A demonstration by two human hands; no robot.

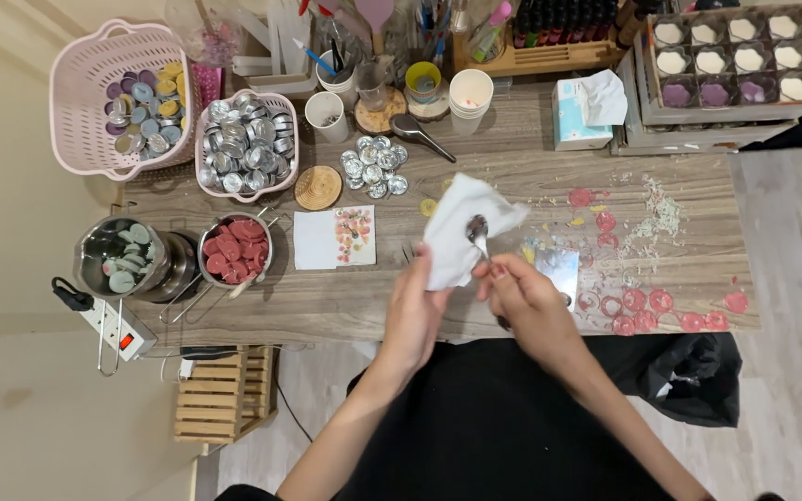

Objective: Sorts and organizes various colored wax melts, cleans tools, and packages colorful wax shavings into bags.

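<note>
We noted the right hand (529, 301) with its fingers curled nearly closed, pinched around the handle of a small metal spoon (477, 230). The spoon's bowl pointed away from us and lay against a white tissue (461, 230). The left hand (415, 311) had its fingers bent and closed on the lower edge of that tissue, holding it up around the spoon's bowl; the thumb was hidden behind the paper, so we could not tell how tightly it gripped. Both hands hovered above the near edge of the wooden table (364, 297), close together but not touching.

Just beyond the right hand, red wax rings and splashes (638, 301) marked the tabletop, with pale crumbs (656, 218) scattered farther out. To the left of the tissue lay a small white card with coloured spots (336, 237). Further left stood a metal pot of red wax discs (235, 249) and, beside it, a metal pot of grey-green discs (122, 255). Behind these we recorded a small pink basket of empty metal cups (247, 144), a larger pink basket of coloured filled cups (127, 97), and a loose cluster of metal cups (373, 167) on the table. A tray of filled white and purple moulds (730, 56) sat at the far right corner, with a tissue box (579, 116) beside it.
</note>
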